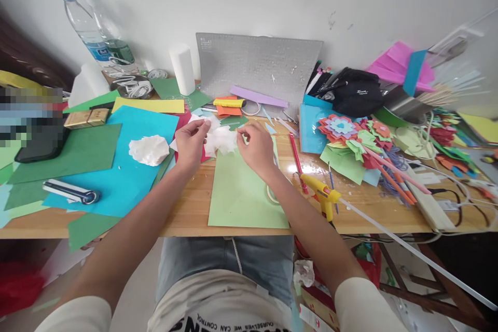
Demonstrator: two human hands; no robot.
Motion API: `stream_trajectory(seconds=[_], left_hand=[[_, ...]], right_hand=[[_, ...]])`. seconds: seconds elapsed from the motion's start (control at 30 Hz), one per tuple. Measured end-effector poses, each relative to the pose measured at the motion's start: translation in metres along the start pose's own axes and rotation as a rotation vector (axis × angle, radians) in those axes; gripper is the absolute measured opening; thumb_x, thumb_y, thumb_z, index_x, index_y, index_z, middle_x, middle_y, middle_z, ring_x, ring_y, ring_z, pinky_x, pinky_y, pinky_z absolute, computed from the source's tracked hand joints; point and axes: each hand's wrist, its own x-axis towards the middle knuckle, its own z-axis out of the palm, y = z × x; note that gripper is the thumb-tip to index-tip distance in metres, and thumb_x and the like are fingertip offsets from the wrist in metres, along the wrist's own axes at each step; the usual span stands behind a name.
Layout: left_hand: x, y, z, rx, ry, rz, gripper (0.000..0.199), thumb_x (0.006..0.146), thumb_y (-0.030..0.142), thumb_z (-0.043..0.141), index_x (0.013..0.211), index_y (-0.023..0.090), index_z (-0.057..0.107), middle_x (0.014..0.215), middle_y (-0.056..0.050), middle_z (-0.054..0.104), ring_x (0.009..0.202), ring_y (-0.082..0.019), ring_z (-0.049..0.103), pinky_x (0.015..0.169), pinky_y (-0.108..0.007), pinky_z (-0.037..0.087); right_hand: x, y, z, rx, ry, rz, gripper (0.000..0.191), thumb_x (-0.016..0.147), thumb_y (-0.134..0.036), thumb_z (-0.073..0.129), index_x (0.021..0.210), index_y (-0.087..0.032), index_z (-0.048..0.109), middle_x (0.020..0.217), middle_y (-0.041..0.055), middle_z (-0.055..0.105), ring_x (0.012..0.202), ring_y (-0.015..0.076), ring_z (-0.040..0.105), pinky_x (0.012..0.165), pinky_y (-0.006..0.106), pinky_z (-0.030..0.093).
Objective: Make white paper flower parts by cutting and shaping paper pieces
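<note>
My left hand (190, 142) is closed, thumb and fingertips pinched at the near-left edge of crumpled white tissue paper (221, 139). Just right of it, my right hand (257, 148) is closed in a pinch too. Whatever sits between its fingertips is too small to make out. The tissue paper lies between and behind both hands, above a light green sheet (245, 192). Another crumpled white tissue piece (149, 150) rests on a blue sheet (132, 181) to the left.
A yellow glue gun (321, 192) with a long glue stick is at the right, beside a red pen (298, 161). Paper flowers (342, 129) lie farther right. A stapler (72, 191) is at left. A grey cutting mat (257, 65) leans on the wall, near a yellow cutter (229, 103).
</note>
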Motion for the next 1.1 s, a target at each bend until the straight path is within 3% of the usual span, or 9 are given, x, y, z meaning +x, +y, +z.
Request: stream_trajectory(seconds=[0.13,0.23,0.33,0.43,0.6,0.83,1.0,1.1], left_hand=[[0.006,-0.004,-0.002,-0.036,0.026,0.001,0.029,0.069,0.046,0.080,0.078,0.021,0.071,0.065,0.002,0.058,0.052,-0.008,0.045,0.048,-0.022,0.039],[0.006,-0.006,-0.002,-0.042,0.002,0.017,0.030,0.068,0.045,0.081,0.077,0.019,0.069,0.060,0.004,0.055,0.050,-0.007,0.042,0.048,-0.022,0.037],[0.003,-0.006,-0.001,-0.041,-0.035,0.016,0.031,0.068,0.045,0.081,0.077,0.018,0.069,0.057,0.005,0.053,0.049,-0.007,0.041,0.048,-0.022,0.034],[-0.003,-0.003,0.001,-0.044,-0.094,-0.028,0.033,0.067,0.046,0.082,0.077,0.017,0.069,0.056,0.005,0.053,0.048,-0.007,0.040,0.046,-0.022,0.032],[-0.017,0.001,0.006,0.036,-0.227,-0.051,0.038,0.067,0.051,0.082,0.077,0.016,0.070,0.061,0.002,0.059,0.049,-0.008,0.043,0.045,-0.022,0.033],[-0.019,-0.006,0.010,0.022,-0.311,-0.037,0.037,0.065,0.049,0.084,0.078,0.016,0.073,0.070,-0.001,0.064,0.056,-0.009,0.048,0.050,-0.022,0.037],[-0.015,-0.006,0.008,0.049,-0.287,-0.048,0.039,0.070,0.053,0.079,0.080,0.016,0.074,0.066,0.000,0.062,0.052,-0.009,0.046,0.049,-0.023,0.036],[-0.007,-0.007,0.002,0.213,-0.197,0.094,0.033,0.076,0.049,0.075,0.081,0.016,0.074,0.070,-0.002,0.067,0.058,-0.012,0.052,0.055,-0.025,0.041]], right_hand=[[0.023,-0.008,0.023,-0.237,-0.151,-0.072,0.020,0.092,-0.022,0.052,0.089,-0.020,0.072,0.098,0.0100,0.065,0.084,0.0216,0.059,0.067,0.031,0.043],[0.030,-0.003,0.032,-0.209,-0.239,-0.087,0.022,0.093,-0.027,0.054,0.086,-0.021,0.074,0.092,0.0085,0.065,0.079,0.0206,0.058,0.067,0.032,0.043],[0.028,0.003,0.026,-0.011,-0.156,-0.071,0.023,0.091,-0.028,0.056,0.080,-0.020,0.075,0.083,0.0062,0.066,0.076,0.0194,0.059,0.072,0.032,0.045],[0.019,0.002,0.011,0.360,-0.031,0.036,0.021,0.088,-0.036,0.060,0.084,-0.021,0.074,0.082,0.0041,0.070,0.074,0.0178,0.061,0.074,0.031,0.048],[0.001,-0.010,0.001,0.785,-0.141,0.296,0.031,0.073,-0.050,0.074,0.082,-0.020,0.074,0.079,0.0022,0.072,0.072,0.0159,0.062,0.071,0.029,0.049],[-0.006,-0.011,0.003,0.975,-0.143,0.541,0.027,0.064,-0.045,0.080,0.072,-0.021,0.073,0.070,-0.0011,0.065,0.070,0.0131,0.059,0.070,0.027,0.049],[-0.007,-0.001,0.006,0.955,-0.049,0.536,0.025,0.067,-0.044,0.077,0.074,-0.020,0.071,0.072,-0.0011,0.065,0.069,0.0123,0.058,0.069,0.026,0.048],[-0.002,0.006,0.010,0.850,-0.002,0.485,0.026,0.071,-0.045,0.074,0.077,-0.020,0.072,0.073,0.0001,0.067,0.068,0.0138,0.059,0.068,0.027,0.048]])
